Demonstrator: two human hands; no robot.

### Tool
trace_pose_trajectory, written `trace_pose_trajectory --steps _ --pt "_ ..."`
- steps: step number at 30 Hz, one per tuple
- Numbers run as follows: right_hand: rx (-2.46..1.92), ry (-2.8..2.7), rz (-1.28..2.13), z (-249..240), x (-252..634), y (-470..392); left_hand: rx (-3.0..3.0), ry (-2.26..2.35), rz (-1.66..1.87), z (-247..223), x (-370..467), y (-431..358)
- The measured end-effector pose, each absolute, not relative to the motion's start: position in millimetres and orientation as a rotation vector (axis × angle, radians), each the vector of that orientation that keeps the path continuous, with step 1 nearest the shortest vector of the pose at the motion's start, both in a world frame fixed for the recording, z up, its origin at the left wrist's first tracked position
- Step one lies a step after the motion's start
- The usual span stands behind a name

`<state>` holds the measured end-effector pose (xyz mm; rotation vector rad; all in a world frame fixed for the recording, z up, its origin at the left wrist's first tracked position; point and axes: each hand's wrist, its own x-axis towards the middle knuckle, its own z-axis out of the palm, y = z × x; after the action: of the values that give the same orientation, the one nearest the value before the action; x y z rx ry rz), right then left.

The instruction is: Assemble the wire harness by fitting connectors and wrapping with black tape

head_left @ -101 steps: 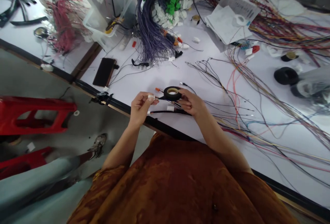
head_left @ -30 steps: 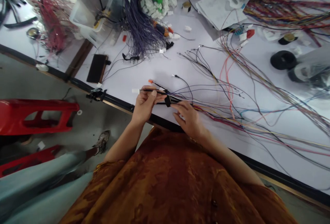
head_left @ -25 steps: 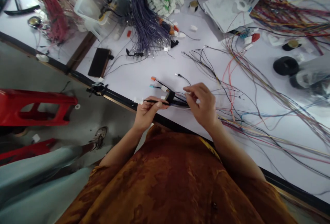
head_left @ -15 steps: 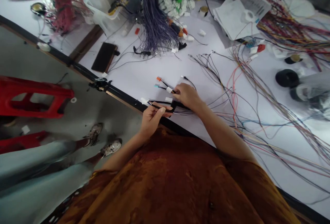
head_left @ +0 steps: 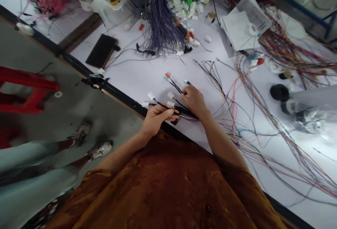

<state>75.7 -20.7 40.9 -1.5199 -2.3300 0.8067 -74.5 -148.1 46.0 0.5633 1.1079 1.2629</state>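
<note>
Near the table's front edge my left hand (head_left: pixel 157 119) pinches a dark-sleeved wire branch that ends in a white connector (head_left: pixel 151 96). Another white connector (head_left: pixel 145 105) pokes out past its fingers. My right hand (head_left: pixel 194 99) is closed on thin black wires (head_left: pixel 177 86), whose far ends carry an orange connector (head_left: pixel 167 75) and a light-blue connector (head_left: pixel 165 78). Between the hands lie two more white connectors, one on a short wire (head_left: pixel 178 100). A roll of black tape, partly hidden, seems to hang under the wires beside my left fingers. Loose wires trail off right.
A dark phone-like slab (head_left: pixel 101 51) lies left on the table. Behind are a clear plastic bin (head_left: pixel 98 2), a purple wire bundle (head_left: pixel 164 18) and papers (head_left: pixel 238 28). Long wires spread right. Another person's legs (head_left: pixel 39 155) and a red stool (head_left: pixel 26 86) are at left.
The orange and light-blue connectors have moved closer together, up and right. A white connector that was by my right fingers now sits apart, and my left hand's white connector points further up.
</note>
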Motion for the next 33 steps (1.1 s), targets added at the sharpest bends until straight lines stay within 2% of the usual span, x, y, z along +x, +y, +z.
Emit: trace_pose_trajectory --steps 5,9,14,22,33 --pt "-1.437 -1.683 1.324 56 113 -11 0.664 1.073 1.278 67 -67 -109" --pt "-1.300 -1.425 1.526 58 134 -11 0.811 1.139 1.291 80 -60 -75" --pt "-1.223 -1.452 1.543 58 131 -18 0.913 1.167 1.318 73 -53 -52" --pt "-1.242 -1.580 1.512 64 107 -24 0.704 1.127 1.161 55 -62 -41" --pt "-1.269 -1.643 1.456 62 106 -26 0.773 1.124 1.116 58 -58 -38"
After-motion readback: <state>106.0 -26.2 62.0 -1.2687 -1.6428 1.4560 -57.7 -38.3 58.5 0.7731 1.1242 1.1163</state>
